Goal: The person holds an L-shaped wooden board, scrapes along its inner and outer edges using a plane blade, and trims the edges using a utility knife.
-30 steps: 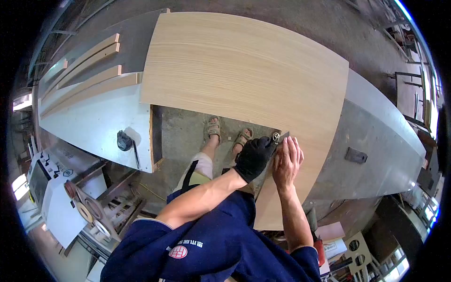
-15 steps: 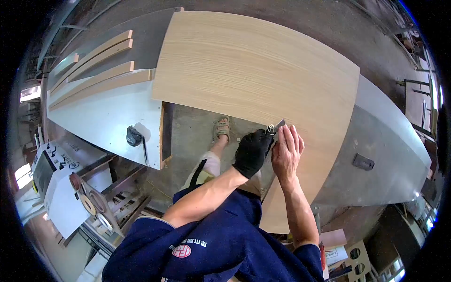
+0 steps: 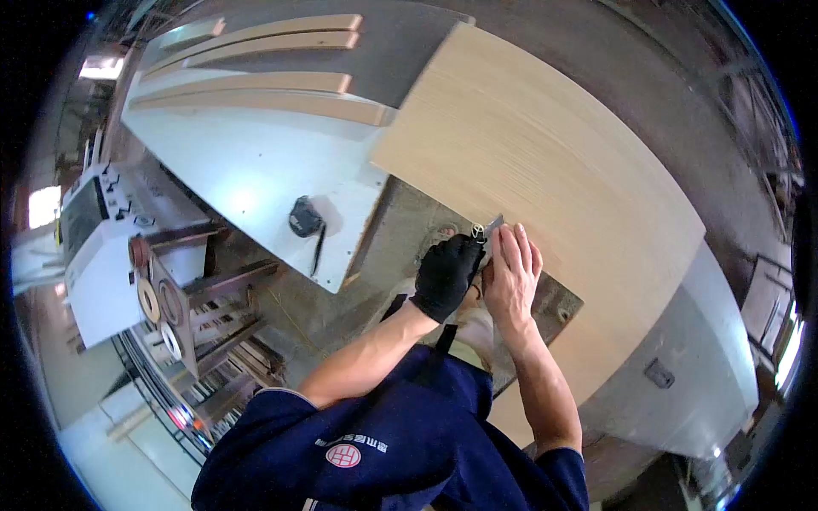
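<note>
In the head view, the gloved left hand point(image 3: 446, 277) clenches a small metal tool point(image 3: 478, 232) at the near edge of the wood-grain panel point(image 3: 554, 162); the bare right hand point(image 3: 514, 281) lies close on its right, fingers straight and together, whether pinching anything I cannot tell; a black tape measure point(image 3: 304, 217) rests farther left on a white board point(image 3: 247, 192); a skewed push could make the tool slip, nicking bare fingertips or scratching the panel.
</note>
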`<state>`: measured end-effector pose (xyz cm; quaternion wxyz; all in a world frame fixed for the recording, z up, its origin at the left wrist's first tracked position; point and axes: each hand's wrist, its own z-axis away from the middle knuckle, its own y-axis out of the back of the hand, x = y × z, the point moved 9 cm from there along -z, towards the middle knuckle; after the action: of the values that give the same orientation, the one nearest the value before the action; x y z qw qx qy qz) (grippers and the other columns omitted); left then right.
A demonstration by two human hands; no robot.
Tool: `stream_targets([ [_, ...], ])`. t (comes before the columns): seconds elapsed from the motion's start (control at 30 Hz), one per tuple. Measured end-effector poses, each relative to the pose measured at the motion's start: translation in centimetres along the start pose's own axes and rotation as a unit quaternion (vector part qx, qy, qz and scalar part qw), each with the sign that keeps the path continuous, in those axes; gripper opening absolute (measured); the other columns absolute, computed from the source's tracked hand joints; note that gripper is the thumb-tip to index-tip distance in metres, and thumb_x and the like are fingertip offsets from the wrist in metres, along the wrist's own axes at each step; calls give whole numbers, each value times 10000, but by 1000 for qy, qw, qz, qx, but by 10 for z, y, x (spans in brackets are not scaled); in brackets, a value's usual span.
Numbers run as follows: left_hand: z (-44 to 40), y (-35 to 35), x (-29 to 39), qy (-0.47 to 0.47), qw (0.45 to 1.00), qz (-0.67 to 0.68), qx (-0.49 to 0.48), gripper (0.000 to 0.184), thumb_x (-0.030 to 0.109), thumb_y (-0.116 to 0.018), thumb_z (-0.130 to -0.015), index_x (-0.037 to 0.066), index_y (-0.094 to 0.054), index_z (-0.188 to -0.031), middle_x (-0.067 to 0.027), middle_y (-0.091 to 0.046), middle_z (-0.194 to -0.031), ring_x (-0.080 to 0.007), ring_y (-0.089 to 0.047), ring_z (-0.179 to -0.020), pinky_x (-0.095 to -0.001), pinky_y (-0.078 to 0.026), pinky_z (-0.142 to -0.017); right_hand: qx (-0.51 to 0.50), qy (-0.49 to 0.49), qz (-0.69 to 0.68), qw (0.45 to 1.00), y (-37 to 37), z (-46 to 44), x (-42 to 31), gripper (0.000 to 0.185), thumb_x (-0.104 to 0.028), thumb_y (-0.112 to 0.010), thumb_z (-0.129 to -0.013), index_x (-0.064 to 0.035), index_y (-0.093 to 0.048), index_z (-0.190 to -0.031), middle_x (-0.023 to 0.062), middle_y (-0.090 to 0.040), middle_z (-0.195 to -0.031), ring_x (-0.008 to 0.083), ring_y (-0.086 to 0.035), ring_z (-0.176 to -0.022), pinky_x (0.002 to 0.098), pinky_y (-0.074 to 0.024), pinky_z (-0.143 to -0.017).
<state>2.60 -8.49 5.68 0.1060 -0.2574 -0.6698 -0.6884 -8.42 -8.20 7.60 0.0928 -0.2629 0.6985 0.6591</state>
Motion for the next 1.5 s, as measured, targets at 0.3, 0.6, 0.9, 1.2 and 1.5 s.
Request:
stream_targets([
  [0.3,-12,44,-99,72,995,-21,62,207,114,-587,-902,50,-627,-1095,-150,-638,-923,-347,-630,-822,-460,-507,-689,-37,101,-31,994,-49,-82,-77,669,-28,-677,-747,-15,-537,-1401,132,-508,-1443,315,-402,-1410,490,-295,-1148],
  [0.6,-21,98,-146,174,975,35,131,275,106,-565,-919,59,-584,-1190,-185,-588,-1024,-393,-629,-858,-486,-517,-709,-32,181,-42,982,-78,-132,-124,573,-32,-635,-777,-2,-570,-1345,118,-519,-1411,295,-423,-1389,484,-325,-1132],
  [0.9,-26,102,-158,186,979,6,83,288,113,-561,-925,77,-594,-1210,-192,-574,-1083,-391,-644,-866,-479,-529,-705,-39,195,-31,979,-91,-142,-134,554,-82,-612,-819,-14,-556,-1365,108,-501,-1434,288,-419,-1389,477,-312,-1146],
  [1.2,-24,97,-168,182,976,-20,114,257,110,-604,-932,92,-643,-1186,-176,-609,-1101,-367,-665,-887,-451,-542,-712,-57,177,-22,982,-98,-141,-132,604,-100,-615,-829,-44,-510,-1421,88,-470,-1484,279,-380,-1414,475,-276,-1166],
  [1.5,27,139,-163,184,955,32,229,313,78,-653,-921,2,-615,-1223,-212,-627,-1028,-404,-601,-973,-458,-495,-818,55,73,-141,986,-58,-149,-96,470,-55,-697,-845,-47,-569,-1297,146,-579,-1325,339,-528,-1225,468,-385,-1044],
])
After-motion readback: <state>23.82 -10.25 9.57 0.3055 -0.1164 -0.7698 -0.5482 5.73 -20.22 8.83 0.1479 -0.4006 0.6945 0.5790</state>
